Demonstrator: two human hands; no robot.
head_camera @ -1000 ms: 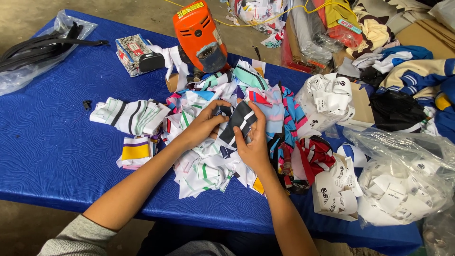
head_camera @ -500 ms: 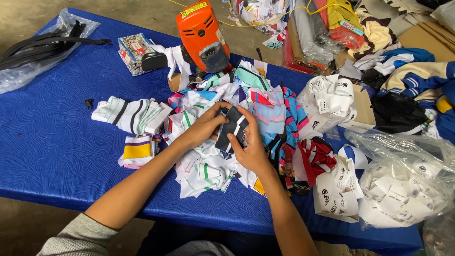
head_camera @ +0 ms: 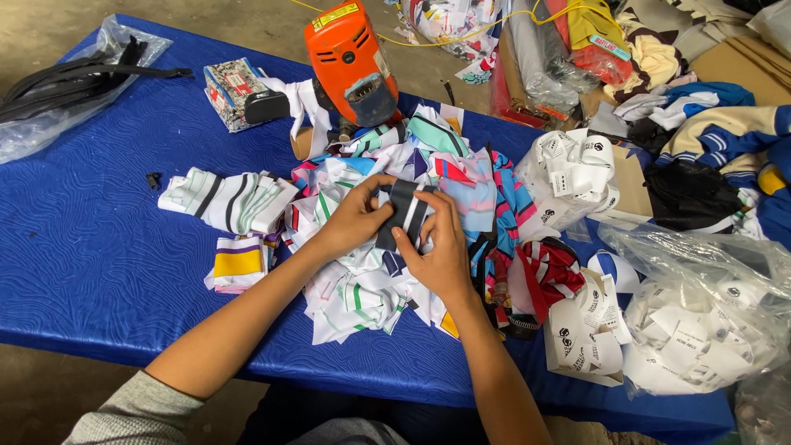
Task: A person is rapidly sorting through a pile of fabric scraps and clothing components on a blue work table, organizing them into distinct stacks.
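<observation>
Head view: both hands meeting over the heap of striped fabric pieces (head_camera: 371,272) in the middle of the blue table (head_camera: 91,255), pinching one dark grey strip with a white stripe (head_camera: 404,213) between them. Left hand (head_camera: 356,216) closed on the strip's left edge, thumb on top, fingers curled beneath; right hand (head_camera: 445,251) clamped on its lower right edge, fingertips pressing the cloth flat. Strip held just above the heap, slightly tilted, touching the pieces underneath. Best handled, by the look of it, with the strip drawn taut and its edges squared before anything else, lifted free of the loose pieces so none catch along. Orange machine (head_camera: 350,62) standing at the far edge behind the heap; folded white striped pieces (head_camera: 227,198) and a yellow-banded piece (head_camera: 237,262) lying to the left, well apart from the hands; clear bag of white tags (head_camera: 700,330) at the right
</observation>
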